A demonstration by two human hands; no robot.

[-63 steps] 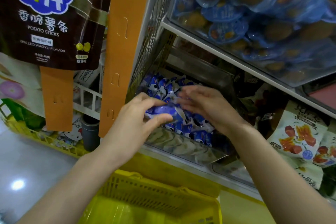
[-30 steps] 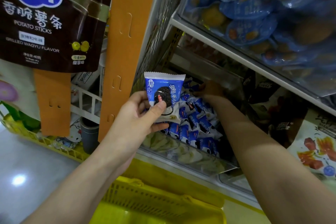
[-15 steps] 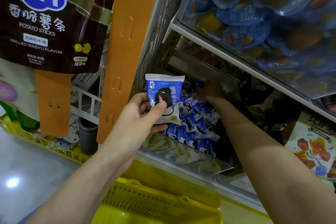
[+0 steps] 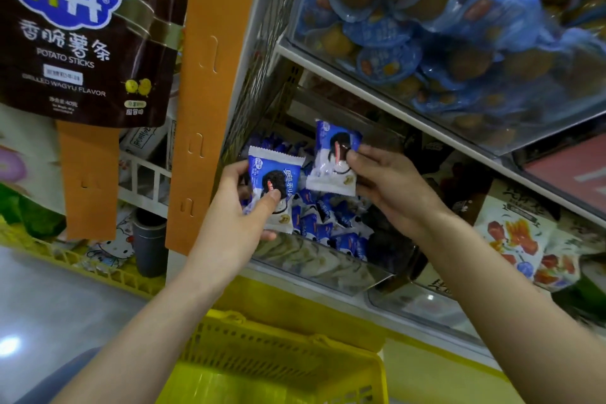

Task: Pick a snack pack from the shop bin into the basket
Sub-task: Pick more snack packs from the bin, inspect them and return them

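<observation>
Basket (image 4: 262, 348), yellow, sits at bottom centre of frame, below both hands. Clear shop bin (image 4: 314, 267) mid-frame holds a heap of blue packs (image 4: 331, 223). Left hand (image 4: 236, 220) pinches one snack pack (image 4: 273, 179), thumb on its front, above the bin's front lip. Right hand (image 4: 387, 187) pinches a second pack (image 4: 333, 162) just right of it, by one edge. Risk: edge pinch on slick film looks weak; pack could slip back into the bin or miss the basket rim on the drop.
</observation>
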